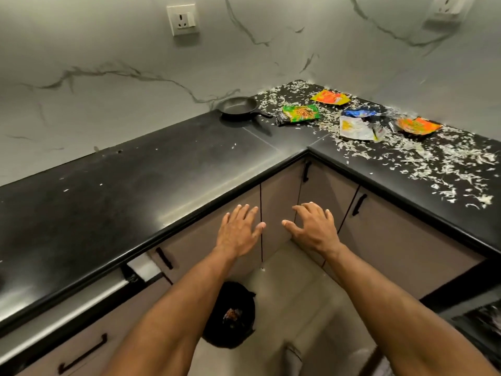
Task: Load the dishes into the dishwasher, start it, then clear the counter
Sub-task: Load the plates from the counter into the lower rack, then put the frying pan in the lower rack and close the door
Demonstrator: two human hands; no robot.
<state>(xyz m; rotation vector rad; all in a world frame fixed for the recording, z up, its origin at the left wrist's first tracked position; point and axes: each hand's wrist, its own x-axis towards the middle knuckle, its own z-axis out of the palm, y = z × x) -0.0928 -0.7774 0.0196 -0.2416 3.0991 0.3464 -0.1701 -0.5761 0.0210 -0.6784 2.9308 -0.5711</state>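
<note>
My left hand [238,232] and my right hand [314,229] are stretched out side by side in front of the corner cabinets, fingers spread, holding nothing. The black L-shaped counter [135,191] runs around them. A small black frying pan [238,105] sits at the back near the corner. Right of it lie several crumpled snack wrappers: a green one [299,114], an orange-yellow one [330,97], a blue one [357,113], a white one [355,128] and an orange one [416,126]. White paper shreds [444,164] cover the right part of the counter.
A black bin bag [230,318] with rubbish inside stands on the floor below my arms. Beige cabinet doors with black handles [359,204] line both sides. A metal-edged appliance front [81,299] sits under the counter at left. Wall sockets [183,20] are on the marble backsplash.
</note>
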